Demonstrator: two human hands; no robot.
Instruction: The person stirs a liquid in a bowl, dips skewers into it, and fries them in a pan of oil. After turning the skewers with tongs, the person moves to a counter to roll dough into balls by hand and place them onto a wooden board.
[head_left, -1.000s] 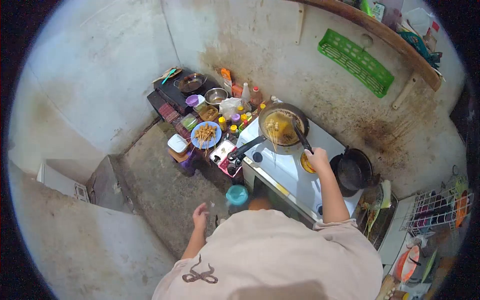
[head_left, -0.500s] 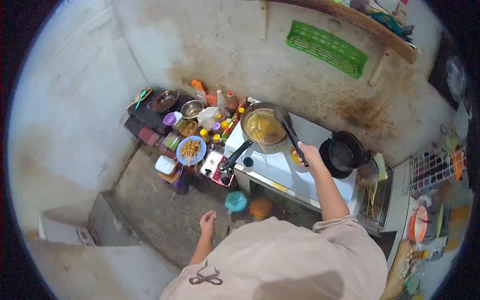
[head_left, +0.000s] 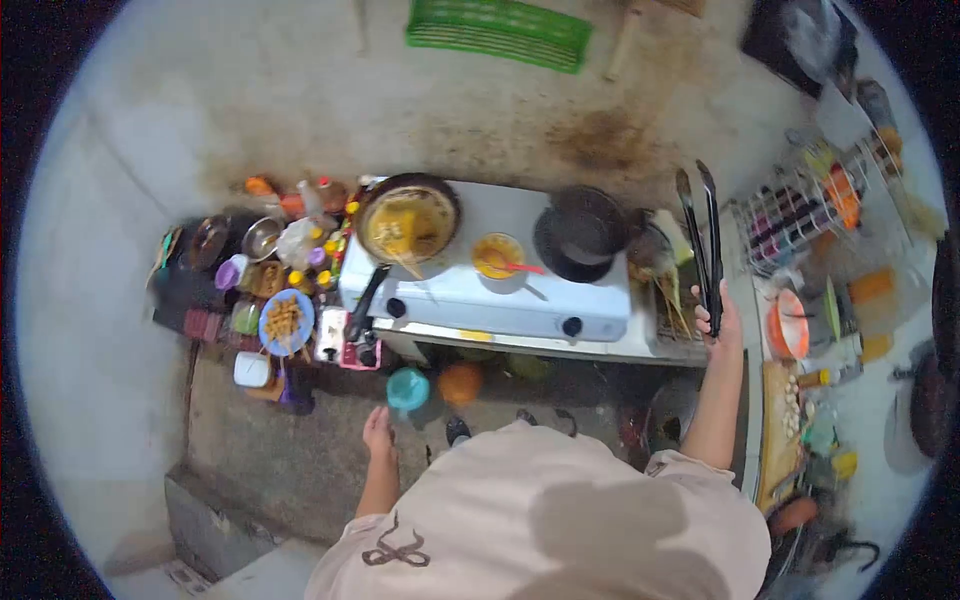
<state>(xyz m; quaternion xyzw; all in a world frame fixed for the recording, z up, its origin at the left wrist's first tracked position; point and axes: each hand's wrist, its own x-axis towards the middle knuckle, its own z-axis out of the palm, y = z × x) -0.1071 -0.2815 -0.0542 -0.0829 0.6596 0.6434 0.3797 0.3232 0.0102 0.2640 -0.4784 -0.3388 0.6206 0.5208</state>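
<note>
In my right hand point(head_left: 720, 312) is a pair of black tongs point(head_left: 712, 245), gripped at the lower end. Their two arms point up and stand apart, with nothing between the tips. Beside the tongs, skewers point(head_left: 676, 310) lie on a tray at the right end of the counter. My left hand point(head_left: 378, 430) hangs low beside my body, near a teal container point(head_left: 407, 389). Its fingers are loosely curled together and I see nothing in them. On the stove point(head_left: 470, 300), a frying pan point(head_left: 367, 240) contains yellow skewered food point(head_left: 403, 232) in oil.
A bowl of yellow mixture point(head_left: 497, 257) with a red-handled utensil sits mid-stove, left of a dark pot point(head_left: 585, 235). Farther left are a blue plate of skewers point(head_left: 286, 322) and several bottles. A wire rack point(head_left: 800, 205) and an orange bowl point(head_left: 788, 325) stand at right.
My view has turned to the right. My right hand has carried the tongs from beside the frying pan to the right end of the counter. The left hand still hangs low.
</note>
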